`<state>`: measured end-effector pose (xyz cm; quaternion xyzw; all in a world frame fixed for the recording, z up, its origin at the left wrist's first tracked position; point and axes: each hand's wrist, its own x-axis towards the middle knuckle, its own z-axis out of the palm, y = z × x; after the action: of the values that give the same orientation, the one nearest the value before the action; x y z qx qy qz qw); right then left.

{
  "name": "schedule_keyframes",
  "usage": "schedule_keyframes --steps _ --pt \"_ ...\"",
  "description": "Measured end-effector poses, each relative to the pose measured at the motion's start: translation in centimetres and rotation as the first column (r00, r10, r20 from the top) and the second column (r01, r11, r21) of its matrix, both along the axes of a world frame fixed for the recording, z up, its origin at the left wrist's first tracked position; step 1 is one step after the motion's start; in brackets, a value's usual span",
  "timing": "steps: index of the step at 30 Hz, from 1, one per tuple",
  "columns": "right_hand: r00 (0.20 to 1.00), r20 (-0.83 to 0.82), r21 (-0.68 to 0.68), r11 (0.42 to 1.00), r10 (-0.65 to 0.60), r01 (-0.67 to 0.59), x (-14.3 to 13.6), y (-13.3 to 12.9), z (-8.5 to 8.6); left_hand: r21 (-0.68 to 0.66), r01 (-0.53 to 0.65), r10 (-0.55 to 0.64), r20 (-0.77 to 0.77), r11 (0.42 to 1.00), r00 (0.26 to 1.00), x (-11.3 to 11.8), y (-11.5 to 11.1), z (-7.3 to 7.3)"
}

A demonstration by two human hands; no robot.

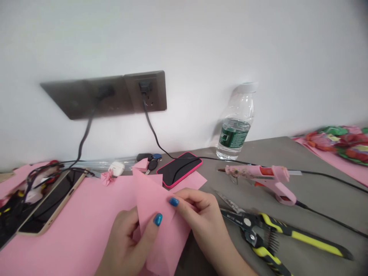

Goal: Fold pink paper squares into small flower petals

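Observation:
Between my two hands is a folded sheet of pink paper, its pointed corner tilted up toward the wall. My left hand grips its left edge, thumb flat on the front and fingers behind. From the right, my right hand pinches the paper between thumb and curled fingers near a crease. Underneath and to the left lies a larger pink sheet. A phone in a pink case rests just beyond the held paper, partly on another pink piece.
Right of my hands lie yellow-and-black pliers with jaws apart, and a pink glue gun with its cord. A water bottle leans near the wall. At left are another phone, cables and a white earbud case. Colourful bundles sit far right.

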<state>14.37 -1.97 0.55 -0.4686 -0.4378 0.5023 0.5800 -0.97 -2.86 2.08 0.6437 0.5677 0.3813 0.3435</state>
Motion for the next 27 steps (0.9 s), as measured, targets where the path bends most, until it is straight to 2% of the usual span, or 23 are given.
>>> schedule_keyframes --steps 3,6,11,17,22,27 --pt "0.999 0.046 -0.002 1.000 0.002 -0.002 0.1 0.1 0.1 -0.074 -0.026 0.034 0.114 0.997 0.993 0.0 0.2 0.0" --pt "0.996 0.086 -0.003 1.000 0.006 -0.006 0.2 0.1 0.1 -0.065 -0.076 0.087 0.189 0.995 0.978 -0.4 0.8 -0.1" --pt "0.991 0.106 0.005 0.997 0.078 -0.079 -0.1 0.0 -0.1 -0.061 -0.130 0.140 0.215 0.990 0.967 -1.4 1.7 -0.4" --pt "0.987 0.097 -0.013 0.991 0.132 -0.131 -0.3 -0.1 -0.2 -0.005 -0.228 0.227 0.122 0.974 0.966 -1.9 1.7 -0.3" --pt "0.983 0.057 -0.034 0.984 0.176 -0.174 -0.3 -0.1 -0.3 0.015 -0.265 0.261 0.112 0.964 0.959 -2.1 1.8 -0.5" --pt "0.978 0.033 -0.062 0.977 0.204 -0.202 -0.3 0.0 -0.3 -0.008 -0.270 0.265 0.208 0.963 0.941 -2.2 1.8 -0.8"
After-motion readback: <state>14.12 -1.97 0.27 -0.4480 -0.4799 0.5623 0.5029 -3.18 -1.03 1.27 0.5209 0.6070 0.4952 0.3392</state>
